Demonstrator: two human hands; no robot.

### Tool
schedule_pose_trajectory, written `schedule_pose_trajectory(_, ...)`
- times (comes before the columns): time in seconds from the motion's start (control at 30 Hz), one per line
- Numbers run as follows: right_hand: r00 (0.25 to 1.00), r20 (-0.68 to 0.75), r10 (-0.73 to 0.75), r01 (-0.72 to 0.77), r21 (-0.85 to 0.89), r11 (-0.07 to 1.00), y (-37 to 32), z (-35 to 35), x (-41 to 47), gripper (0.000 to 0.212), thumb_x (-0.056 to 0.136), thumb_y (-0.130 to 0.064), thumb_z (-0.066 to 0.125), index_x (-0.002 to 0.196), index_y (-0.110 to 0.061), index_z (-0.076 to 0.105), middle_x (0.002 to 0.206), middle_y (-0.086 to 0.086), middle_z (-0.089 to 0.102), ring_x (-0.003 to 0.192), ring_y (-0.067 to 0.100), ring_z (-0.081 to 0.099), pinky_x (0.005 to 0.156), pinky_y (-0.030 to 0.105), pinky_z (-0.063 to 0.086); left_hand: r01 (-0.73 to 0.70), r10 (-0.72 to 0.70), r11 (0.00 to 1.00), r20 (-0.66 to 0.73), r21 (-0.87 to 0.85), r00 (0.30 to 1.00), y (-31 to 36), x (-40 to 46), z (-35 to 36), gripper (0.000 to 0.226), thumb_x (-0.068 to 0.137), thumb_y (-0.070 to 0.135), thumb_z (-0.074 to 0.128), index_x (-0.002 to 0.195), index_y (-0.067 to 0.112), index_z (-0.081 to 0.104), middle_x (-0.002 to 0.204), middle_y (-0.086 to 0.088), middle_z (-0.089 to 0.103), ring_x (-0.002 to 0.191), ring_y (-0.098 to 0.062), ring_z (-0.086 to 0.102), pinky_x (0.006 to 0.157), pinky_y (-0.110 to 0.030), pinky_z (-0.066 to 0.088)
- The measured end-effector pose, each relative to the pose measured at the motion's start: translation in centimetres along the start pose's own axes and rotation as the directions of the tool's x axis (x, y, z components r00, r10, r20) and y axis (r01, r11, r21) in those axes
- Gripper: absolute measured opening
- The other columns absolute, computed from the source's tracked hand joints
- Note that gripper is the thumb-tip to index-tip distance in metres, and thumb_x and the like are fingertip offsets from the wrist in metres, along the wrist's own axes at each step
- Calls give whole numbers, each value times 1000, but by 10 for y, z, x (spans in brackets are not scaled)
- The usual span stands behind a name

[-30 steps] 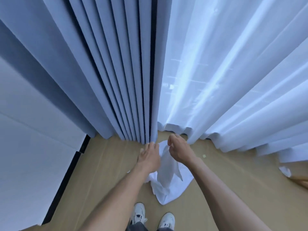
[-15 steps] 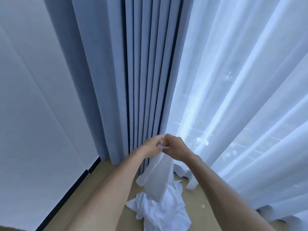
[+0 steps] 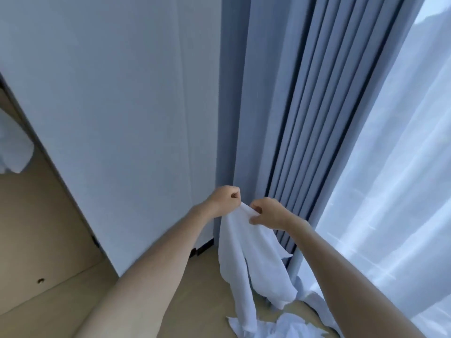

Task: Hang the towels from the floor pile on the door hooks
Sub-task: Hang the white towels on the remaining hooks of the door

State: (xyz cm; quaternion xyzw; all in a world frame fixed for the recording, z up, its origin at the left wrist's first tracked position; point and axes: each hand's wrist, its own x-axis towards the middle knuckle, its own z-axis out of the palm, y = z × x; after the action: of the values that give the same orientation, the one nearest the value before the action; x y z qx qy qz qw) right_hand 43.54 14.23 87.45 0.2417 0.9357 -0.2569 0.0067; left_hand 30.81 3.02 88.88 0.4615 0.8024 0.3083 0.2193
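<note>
View from a head cam, looking down past two bare forearms. Both hands meet near centre, holding up one white towel [image 3: 246,254] by its top edge. The left hand [image 3: 223,201] is a closed fist, fingers curled round the cloth's upper corner. The right hand [image 3: 268,213] pinches the same edge just beside it, thumb & fingers clamped on the fabric. The towel hangs straight down in long folds, its lower end touching the towel pile [image 3: 280,325] on the tan floor [image 3: 48,240] at bottom centre. Behind the hands: a plain white wall [image 3: 109,118] at left, a blue pleated curtain [image 3: 305,118] in the middle, a sheer white curtain [image 3: 402,167] at right. Another white cloth [image 3: 14,152] shows at far left edge.
</note>
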Motion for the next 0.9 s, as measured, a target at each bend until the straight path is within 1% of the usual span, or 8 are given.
schedule_pose_trajectory(0.17, 980, 41, -194, 190, 84, 978, -85, 23, 43, 21, 80, -21, 69, 80, -3, 58, 70, 0, 48, 64, 15, 40, 58, 26, 33, 131, -120, 987, -123, 91, 985, -65, -57, -72, 25, 81, 0, 47, 65, 19, 41, 73, 2, 46, 75, -19, 43, 56, -23, 30)
schedule_pose_trajectory(0.23, 954, 67, -292, 282, 129, 951, -133, 43, 55, 17, 81, -20, 68, 81, -5, 60, 69, -2, 49, 62, 13, 41, 56, 23, 33, 208, -195, 975, -156, 72, 968, -94, -88, -100, 23, 78, -1, 47, 67, 18, 40, 76, 0, 46, 73, -19, 41, 58, -28, 29)
schedule_pose_trajectory(0.33, 906, 122, -406, 383, 177, 907, -205, 82, 65, 11, 83, -18, 66, 77, -12, 59, 63, -7, 48, 57, 8, 41, 51, 17, 31, 311, -301, 950, -220, 10, 928, -136, -144, -139, 26, 76, 0, 47, 63, 18, 35, 67, 4, 39, 61, -13, 34, 53, -24, 23)
schedule_pose_trajectory(0.5, 795, 224, -564, 518, 235, 823, -328, 147, 61, 22, 84, -15, 66, 65, -17, 55, 60, -7, 48, 55, 6, 42, 50, 12, 31, 429, -442, 896, -329, -116, 834, -207, -248, -192, 28, 73, -2, 46, 61, 19, 33, 65, 4, 35, 59, -15, 29, 55, -29, 22)
schedule_pose_trajectory(0.6, 736, 265, -622, 567, 261, 782, -400, 181, 49, 28, 83, -14, 68, 60, -16, 52, 58, -7, 43, 54, 6, 39, 49, 12, 31, 479, -495, 867, -355, -138, 794, -242, -313, -226, 26, 77, -3, 44, 66, 20, 40, 70, 4, 41, 61, -13, 34, 53, -25, 25)
schedule_pose_trajectory(0.73, 675, 326, -662, 602, 274, 750, -491, 225, 34, 29, 82, -16, 68, 62, -2, 52, 56, -6, 41, 52, 6, 36, 51, 16, 27, 531, -545, 833, -396, -155, 739, -288, -388, -268, 30, 78, -2, 43, 66, 25, 48, 74, 5, 48, 66, -12, 42, 55, -22, 31)
schedule_pose_trajectory(0.83, 648, 343, -680, 611, 298, 733, -551, 258, 23, 37, 81, -14, 67, 52, -13, 43, 51, -12, 37, 46, 3, 34, 48, 14, 26, 551, -579, 810, -424, -200, 697, -317, -438, -292, 29, 76, -2, 46, 66, 25, 47, 73, 6, 49, 67, -13, 44, 55, -22, 32)
schedule_pose_trajectory(0.9, 622, 370, -690, 609, 325, 723, -584, 279, 16, 33, 81, -12, 64, 56, -11, 43, 57, -7, 37, 53, 8, 34, 52, 19, 26, 570, -604, 791, -436, -225, 667, -336, -467, -303, 26, 76, -2, 45, 65, 22, 46, 71, 5, 47, 64, -13, 41, 53, -24, 30)
